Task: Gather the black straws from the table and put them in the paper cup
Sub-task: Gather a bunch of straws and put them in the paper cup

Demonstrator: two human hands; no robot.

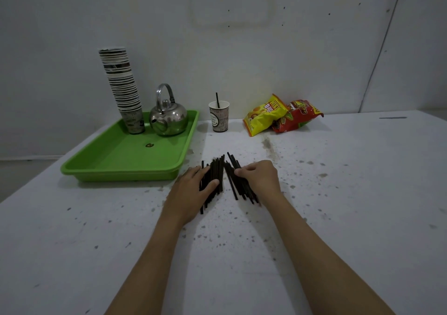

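Note:
Several black straws (219, 173) lie in a loose pile on the white table (338, 193) in front of me. My left hand (191, 191) rests on the pile's left part, thumb over some straws and fingers curled along their outer side. My right hand (261, 178) covers the right part, its fingertips pinching straws there. A printed paper cup (219, 117) stands upright near the wall beyond the pile, apart from both hands, with one black straw (217, 100) standing in it.
A green tray (116, 160) sits at the left, holding a tall stack of paper cups (122, 85) and a steel kettle (168, 116). A yellow snack bag (263, 115) and a red snack bag (298, 115) lie against the wall, right of the cup.

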